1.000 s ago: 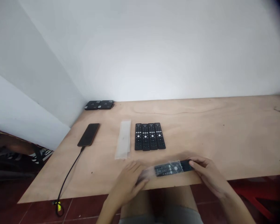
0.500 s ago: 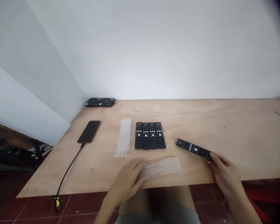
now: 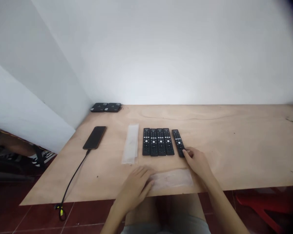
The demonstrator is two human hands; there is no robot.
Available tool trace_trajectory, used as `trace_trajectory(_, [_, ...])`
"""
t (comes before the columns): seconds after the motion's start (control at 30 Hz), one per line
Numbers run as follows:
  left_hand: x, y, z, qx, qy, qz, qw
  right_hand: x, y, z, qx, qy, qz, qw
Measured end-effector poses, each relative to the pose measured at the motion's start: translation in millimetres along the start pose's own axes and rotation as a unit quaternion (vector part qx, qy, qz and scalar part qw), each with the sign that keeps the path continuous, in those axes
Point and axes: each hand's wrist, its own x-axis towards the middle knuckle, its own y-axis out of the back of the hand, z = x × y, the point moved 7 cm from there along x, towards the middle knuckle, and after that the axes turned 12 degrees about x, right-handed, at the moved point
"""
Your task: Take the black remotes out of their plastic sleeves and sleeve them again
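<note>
A black remote control (image 3: 178,141) lies at the right of a row of several matching remotes (image 3: 157,142), a small gap apart from them. My right hand (image 3: 197,161) is closed on its near end, thumb on top. My left hand (image 3: 136,184) lies low on the table near the front edge, fingers stretched out and thumb apart. It touches the left end of a clear plastic sleeve (image 3: 172,179), part of which it hides. More flat plastic sleeves (image 3: 131,144) lie left of the row.
On the wooden table (image 3: 246,149), a phone (image 3: 95,137) lies at the left with a black cable (image 3: 72,182) hanging over the front edge. Two black boxes (image 3: 105,107) sit against the wall at the back left. A red stool (image 3: 263,204) stands below at the right.
My right hand has moved left with the remote control, turned it nearly upright in view and set it beside the row. My left hand has stayed about where it was.
</note>
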Motion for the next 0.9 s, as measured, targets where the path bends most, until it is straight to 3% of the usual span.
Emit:
trace_trajectory(0.13, [-0.5, 1.1, -0.2, 0.008, -0.002, 0.015, 1.0, 5.0, -4.3, -17.5, -0.001, 0.017, 0.004, 1.0])
trace_trajectory(0.23, [-0.3, 2.4, 0.9, 0.01, -0.006, 0.023, 1.0, -16.5, -12.9, -38.8, 0.016, 0.039, 0.01, 0.999])
trace_trajectory(0.33, [0.8, 2.8, 1.2, 0.001, -0.004, 0.015, 1.0, -56.3, -45.7, -65.6, 0.081, 0.111, -0.114, 0.984])
trace_trajectory(0.4, [1.6, 3.6, 0.1, -0.01, 0.002, 0.014, 1.0, -80.1, -62.0, -71.9, 0.104, 0.136, -0.162, 0.972])
trace_trajectory(0.53, [1.3, 5.6, -8.2, -0.067, 0.023, 0.03, 0.997, -94.2, -66.0, -58.0, 0.113, 0.14, -0.149, 0.972])
trace_trajectory(0.67, [-3.0, -0.8, -34.5, -0.156, 0.117, 0.035, 0.98, -88.7, -58.9, -45.7, 0.069, 0.176, -0.149, 0.971])
trace_trajectory(0.8, [-8.4, -8.7, -59.8, -0.251, 0.222, 0.051, 0.941, -88.2, -54.5, -43.9, -0.002, 0.229, -0.123, 0.966])
trace_trajectory(0.9, [-10.6, -8.3, -68.5, -0.325, 0.279, 0.084, 0.9, -88.6, -53.6, -41.1, -0.042, 0.227, -0.097, 0.968])
